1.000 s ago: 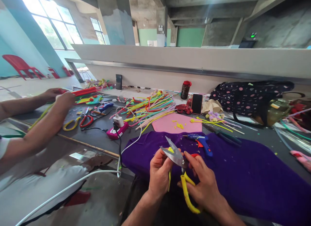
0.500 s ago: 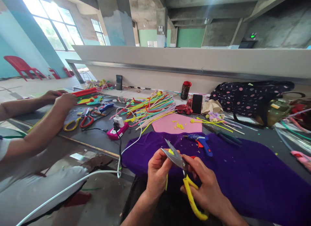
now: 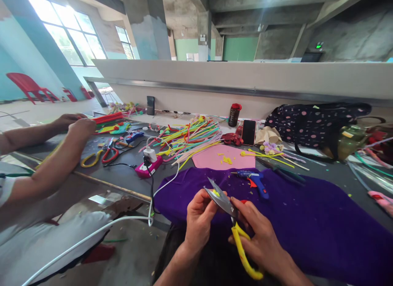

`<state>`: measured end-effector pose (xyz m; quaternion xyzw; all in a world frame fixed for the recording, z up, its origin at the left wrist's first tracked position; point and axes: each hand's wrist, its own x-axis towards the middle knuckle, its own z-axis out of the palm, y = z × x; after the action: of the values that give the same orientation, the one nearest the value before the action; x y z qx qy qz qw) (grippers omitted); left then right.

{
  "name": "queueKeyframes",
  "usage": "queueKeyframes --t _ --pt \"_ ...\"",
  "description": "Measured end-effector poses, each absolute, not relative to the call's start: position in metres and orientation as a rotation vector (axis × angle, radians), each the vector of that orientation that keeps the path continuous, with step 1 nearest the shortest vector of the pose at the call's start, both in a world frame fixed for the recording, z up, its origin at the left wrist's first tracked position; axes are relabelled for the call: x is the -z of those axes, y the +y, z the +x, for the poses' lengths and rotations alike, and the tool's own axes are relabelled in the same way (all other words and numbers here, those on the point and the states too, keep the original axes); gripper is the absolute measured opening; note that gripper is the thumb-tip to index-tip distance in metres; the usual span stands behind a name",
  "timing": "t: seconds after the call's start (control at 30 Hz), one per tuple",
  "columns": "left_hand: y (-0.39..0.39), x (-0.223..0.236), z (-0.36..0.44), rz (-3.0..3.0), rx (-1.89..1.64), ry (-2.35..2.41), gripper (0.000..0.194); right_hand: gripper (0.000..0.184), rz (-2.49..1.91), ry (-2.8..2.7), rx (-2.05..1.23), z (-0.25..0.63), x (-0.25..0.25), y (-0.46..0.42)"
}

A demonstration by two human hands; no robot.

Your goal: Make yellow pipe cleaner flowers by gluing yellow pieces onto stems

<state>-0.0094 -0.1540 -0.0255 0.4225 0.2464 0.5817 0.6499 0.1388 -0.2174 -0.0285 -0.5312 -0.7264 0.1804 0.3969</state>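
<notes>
My left hand pinches a small fuzzy yellow piece, apparently a pipe cleaner, mostly hidden by fingers and blade. In my right hand are scissors with yellow-covered handles, blades slightly parted and pointing up-left across the yellow piece. Something red shows behind the right fingers, too covered to name. Both hands are above the near edge of a purple cloth. Just beyond them on the cloth lies a blue glue gun with a red trigger.
A pink sheet with yellow scraps lies behind the cloth, beside a heap of coloured pipe cleaners. A white cable runs past my left side near a magenta power strip. At left, a co-worker's hands hold red strips.
My hands and the scissors stay nearly in place, with the blades shifting very slightly. The yellow stem that hung below my left hand is no longer clearly visible.
</notes>
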Motion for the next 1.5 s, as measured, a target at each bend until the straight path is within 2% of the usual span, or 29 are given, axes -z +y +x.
queueKeyframes --t 0.8,1.1,1.37,1.5 --pt "-0.156 0.02 -0.01 0.951 -1.308 0.602 0.013 0.072 -1.264 -1.87 -0.401 0.141 0.036 -0.217" --pt "-0.154 0.019 -0.012 0.959 -1.308 0.631 0.013 0.062 -1.259 -1.836 -0.4 0.141 0.036 -0.217" --pt "-0.152 0.007 -0.016 0.753 -1.146 0.525 0.008 0.059 -1.25 -1.622 -0.666 0.145 0.03 -0.225" --pt "-0.149 0.008 -0.016 0.652 -1.104 0.538 0.012 0.063 -1.342 -1.672 -0.592 0.141 0.029 -0.225"
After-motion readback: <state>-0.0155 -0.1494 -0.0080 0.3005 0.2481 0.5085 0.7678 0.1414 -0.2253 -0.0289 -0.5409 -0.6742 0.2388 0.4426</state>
